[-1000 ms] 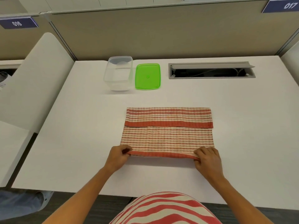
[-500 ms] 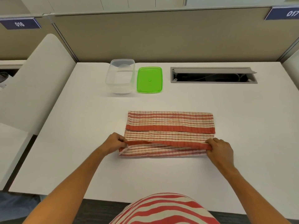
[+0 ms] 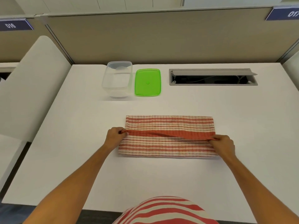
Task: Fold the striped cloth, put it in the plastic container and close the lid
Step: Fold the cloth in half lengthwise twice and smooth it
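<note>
1. Left hand (image 3: pixel 115 138) and right hand (image 3: pixel 223 144) each pinch an end of the red hem, carried farther from the body than half a second ago.
2. The striped cloth (image 3: pixel 168 143) lies mid-table (image 3: pixel 80 159), its near half now doubled over.
3. The plastic container (image 3: pixel 117 79) and the green lid (image 3: pixel 147 82) are unmoved behind it.

Both hands have carried the near hem of the striped cloth (image 3: pixel 168 136) away from the person. A second ago the left hand (image 3: pixel 114 137) and the right hand (image 3: pixel 223 145) pinched that red edge at the cloth's near side, low on the counter (image 3: pixel 80 143). Now it is lifted and stretched taut between them over the cloth's middle, above the red band of the earlier fold, and a new fold forms the near edge.
</note>
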